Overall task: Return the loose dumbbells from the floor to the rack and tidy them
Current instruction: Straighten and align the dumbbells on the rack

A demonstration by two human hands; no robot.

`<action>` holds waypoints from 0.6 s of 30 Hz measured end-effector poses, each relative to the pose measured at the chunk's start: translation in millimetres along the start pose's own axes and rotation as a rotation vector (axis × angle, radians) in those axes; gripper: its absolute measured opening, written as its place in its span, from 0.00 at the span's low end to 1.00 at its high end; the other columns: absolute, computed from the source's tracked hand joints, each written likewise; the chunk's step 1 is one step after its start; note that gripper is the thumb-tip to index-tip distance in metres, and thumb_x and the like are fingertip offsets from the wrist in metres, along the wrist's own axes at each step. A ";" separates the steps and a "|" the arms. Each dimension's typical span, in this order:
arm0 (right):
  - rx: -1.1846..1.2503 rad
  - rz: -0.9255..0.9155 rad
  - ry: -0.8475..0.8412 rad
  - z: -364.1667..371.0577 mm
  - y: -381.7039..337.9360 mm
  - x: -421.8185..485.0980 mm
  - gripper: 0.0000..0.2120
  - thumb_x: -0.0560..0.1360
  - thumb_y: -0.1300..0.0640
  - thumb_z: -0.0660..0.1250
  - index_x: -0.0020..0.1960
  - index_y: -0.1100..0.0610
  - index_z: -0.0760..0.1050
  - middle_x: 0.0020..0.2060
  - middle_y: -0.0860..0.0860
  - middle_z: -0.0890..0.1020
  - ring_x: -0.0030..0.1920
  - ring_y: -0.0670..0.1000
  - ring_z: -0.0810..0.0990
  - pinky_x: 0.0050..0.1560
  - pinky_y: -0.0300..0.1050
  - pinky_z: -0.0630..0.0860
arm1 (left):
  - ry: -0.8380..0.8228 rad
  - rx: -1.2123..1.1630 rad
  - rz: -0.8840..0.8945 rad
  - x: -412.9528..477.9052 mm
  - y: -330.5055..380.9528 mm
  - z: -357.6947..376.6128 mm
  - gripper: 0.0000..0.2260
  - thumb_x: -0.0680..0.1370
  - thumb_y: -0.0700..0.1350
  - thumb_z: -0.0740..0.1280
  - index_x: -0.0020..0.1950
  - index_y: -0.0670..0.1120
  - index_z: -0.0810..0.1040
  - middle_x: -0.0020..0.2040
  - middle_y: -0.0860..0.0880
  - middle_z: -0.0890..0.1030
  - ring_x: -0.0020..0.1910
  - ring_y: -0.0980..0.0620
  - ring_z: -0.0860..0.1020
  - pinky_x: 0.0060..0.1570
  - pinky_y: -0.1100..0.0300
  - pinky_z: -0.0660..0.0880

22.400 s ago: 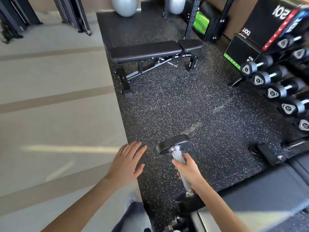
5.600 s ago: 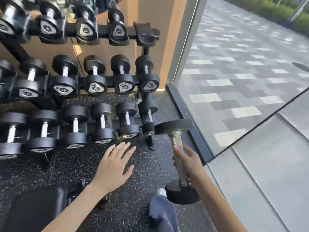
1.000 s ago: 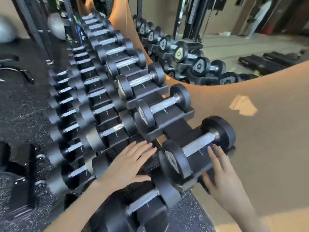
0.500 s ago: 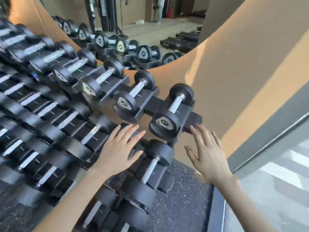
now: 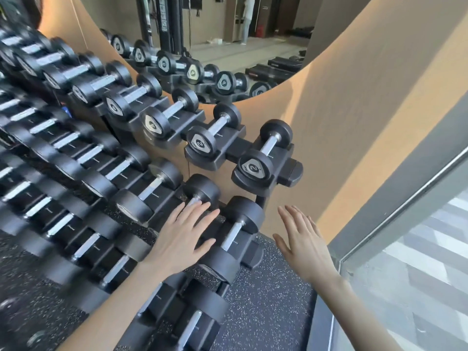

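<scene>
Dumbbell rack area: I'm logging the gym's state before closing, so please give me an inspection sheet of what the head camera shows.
Surface: black speckled rubber floor; no loose weights on the visible part.
Job's things: dumbbells seated in cradles on the tiered rack; the end dumbbell on the top tier sits straight.
Clutter: nothing seen.
Grippers: left hand open, over a middle-tier dumbbell; whether it touches, unclear. Right hand open, empty, beside the rack's end.
Cables: nothing seen.
Surroundings: round mirror behind, window at right.
</scene>
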State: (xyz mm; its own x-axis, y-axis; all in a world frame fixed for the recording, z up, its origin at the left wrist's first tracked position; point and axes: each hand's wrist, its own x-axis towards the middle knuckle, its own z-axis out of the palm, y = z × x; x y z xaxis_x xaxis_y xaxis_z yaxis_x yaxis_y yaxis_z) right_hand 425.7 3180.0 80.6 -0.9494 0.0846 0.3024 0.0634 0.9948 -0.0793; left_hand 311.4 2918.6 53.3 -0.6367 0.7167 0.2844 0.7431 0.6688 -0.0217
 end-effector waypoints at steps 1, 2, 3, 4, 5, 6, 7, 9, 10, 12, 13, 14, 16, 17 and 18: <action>0.002 -0.005 -0.004 -0.5 0.0 -3.9 0.26 0.77 0.49 0.62 0.71 0.57 0.62 0.67 0.56 0.70 0.70 0.56 0.66 0.69 0.55 0.62 | -0.002 0.000 0.008 -5.2 1.9 -0.7 0.26 0.77 0.59 0.54 0.72 0.49 0.66 0.70 0.46 0.69 0.70 0.47 0.66 0.68 0.47 0.59; 0.004 -0.007 -0.011 -1.2 0.5 -6.6 0.26 0.77 0.49 0.61 0.71 0.57 0.61 0.68 0.56 0.70 0.70 0.56 0.66 0.69 0.54 0.62 | -0.002 0.002 0.014 -9.8 3.3 -2.0 0.26 0.77 0.59 0.54 0.72 0.49 0.66 0.70 0.46 0.70 0.70 0.47 0.66 0.68 0.47 0.59; 0.005 -0.010 -0.019 -2.8 1.4 -8.0 0.27 0.77 0.49 0.61 0.72 0.57 0.61 0.68 0.56 0.69 0.70 0.56 0.66 0.69 0.54 0.61 | 0.001 0.005 0.017 -13.5 3.8 -4.4 0.26 0.77 0.59 0.55 0.72 0.49 0.66 0.70 0.46 0.70 0.70 0.47 0.66 0.68 0.48 0.59; 0.002 -0.014 -0.026 -5.3 2.4 -8.3 0.27 0.77 0.49 0.61 0.72 0.57 0.60 0.68 0.56 0.69 0.70 0.56 0.66 0.70 0.55 0.62 | 0.006 0.010 0.017 -15.9 3.2 -8.4 0.26 0.77 0.59 0.55 0.72 0.49 0.66 0.69 0.46 0.70 0.70 0.47 0.66 0.68 0.48 0.59; -0.005 -0.014 -0.027 -8.6 3.5 -7.2 0.27 0.77 0.50 0.61 0.72 0.58 0.60 0.68 0.57 0.69 0.69 0.57 0.66 0.69 0.55 0.62 | 0.013 0.022 0.018 -16.2 1.4 -13.5 0.26 0.77 0.59 0.54 0.72 0.49 0.67 0.69 0.46 0.71 0.70 0.47 0.66 0.69 0.48 0.58; -0.018 -0.011 -0.024 -12.4 4.6 -5.5 0.27 0.77 0.50 0.62 0.72 0.59 0.61 0.68 0.58 0.69 0.69 0.57 0.66 0.69 0.56 0.62 | 0.023 0.038 0.022 -14.9 -1.7 -18.5 0.26 0.77 0.58 0.54 0.71 0.49 0.67 0.69 0.46 0.71 0.69 0.47 0.66 0.69 0.48 0.58; -0.038 -0.006 -0.019 -16.4 6.1 -3.3 0.26 0.77 0.51 0.62 0.71 0.59 0.61 0.68 0.58 0.69 0.69 0.58 0.67 0.69 0.57 0.63 | 0.036 0.056 0.026 -12.7 -5.6 -22.9 0.26 0.77 0.58 0.54 0.71 0.48 0.68 0.68 0.46 0.72 0.69 0.46 0.67 0.69 0.47 0.58; -0.089 0.000 -0.007 -25.4 10.2 2.9 0.26 0.76 0.52 0.63 0.71 0.60 0.62 0.67 0.60 0.70 0.68 0.59 0.67 0.68 0.59 0.63 | 0.058 0.095 0.032 -5.5 -14.3 -29.4 0.25 0.76 0.57 0.56 0.69 0.47 0.70 0.67 0.45 0.73 0.68 0.45 0.68 0.68 0.45 0.59; -0.119 0.005 0.002 -29.9 12.8 5.9 0.26 0.76 0.52 0.64 0.70 0.61 0.63 0.66 0.60 0.71 0.68 0.59 0.68 0.67 0.60 0.64 | 0.066 0.116 0.038 0.0 -18.7 -31.0 0.25 0.76 0.56 0.56 0.69 0.46 0.71 0.66 0.45 0.74 0.68 0.44 0.68 0.68 0.45 0.60; -0.164 0.027 0.020 -36.8 17.0 11.0 0.26 0.75 0.52 0.65 0.69 0.61 0.64 0.65 0.61 0.72 0.66 0.60 0.69 0.66 0.61 0.65 | 0.077 0.126 0.051 14.6 -26.1 -31.4 0.25 0.76 0.56 0.55 0.68 0.46 0.71 0.66 0.43 0.74 0.67 0.43 0.69 0.67 0.44 0.61; -0.175 0.037 0.025 -38.2 17.9 12.7 0.26 0.74 0.52 0.66 0.69 0.62 0.65 0.64 0.61 0.73 0.66 0.60 0.70 0.65 0.60 0.66 | 0.080 0.112 0.056 22.4 -28.5 -30.7 0.25 0.76 0.56 0.55 0.68 0.45 0.71 0.65 0.43 0.74 0.67 0.43 0.69 0.67 0.44 0.61; -0.183 0.043 0.025 -37.8 18.3 15.3 0.26 0.74 0.52 0.66 0.68 0.61 0.65 0.64 0.60 0.73 0.66 0.60 0.70 0.65 0.60 0.66 | 0.086 0.092 0.059 30.3 -29.8 -30.1 0.26 0.76 0.56 0.54 0.68 0.45 0.71 0.65 0.42 0.74 0.66 0.42 0.69 0.66 0.44 0.62; -0.186 0.049 0.005 -33.7 16.5 24.6 0.26 0.75 0.52 0.66 0.69 0.61 0.65 0.64 0.59 0.73 0.65 0.59 0.71 0.65 0.59 0.67 | 0.099 0.054 0.076 46.2 -31.2 -27.1 0.25 0.76 0.56 0.54 0.68 0.45 0.71 0.66 0.42 0.74 0.67 0.43 0.69 0.66 0.45 0.63; -0.182 0.048 -0.013 -31.2 14.4 31.1 0.25 0.75 0.52 0.65 0.69 0.61 0.65 0.64 0.59 0.73 0.65 0.59 0.71 0.65 0.58 0.67 | 0.109 0.038 0.091 52.6 -31.5 -24.0 0.25 0.76 0.56 0.54 0.69 0.45 0.70 0.66 0.43 0.73 0.67 0.43 0.69 0.66 0.45 0.64; -0.180 0.045 -0.031 -27.4 11.5 40.3 0.25 0.75 0.52 0.65 0.69 0.60 0.65 0.65 0.58 0.73 0.65 0.59 0.70 0.65 0.57 0.67 | 0.118 0.019 0.110 58.7 -34.8 -17.8 0.25 0.76 0.56 0.55 0.69 0.45 0.70 0.67 0.43 0.73 0.67 0.44 0.69 0.66 0.45 0.64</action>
State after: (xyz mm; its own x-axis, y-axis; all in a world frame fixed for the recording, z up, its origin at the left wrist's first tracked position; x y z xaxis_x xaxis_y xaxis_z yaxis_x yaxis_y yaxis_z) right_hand 396.6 3196.3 117.9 -0.9533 0.1301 0.2727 0.1572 0.9843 0.0798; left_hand 251.8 2933.9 87.9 -0.5223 0.7583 0.3902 0.8022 0.5921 -0.0768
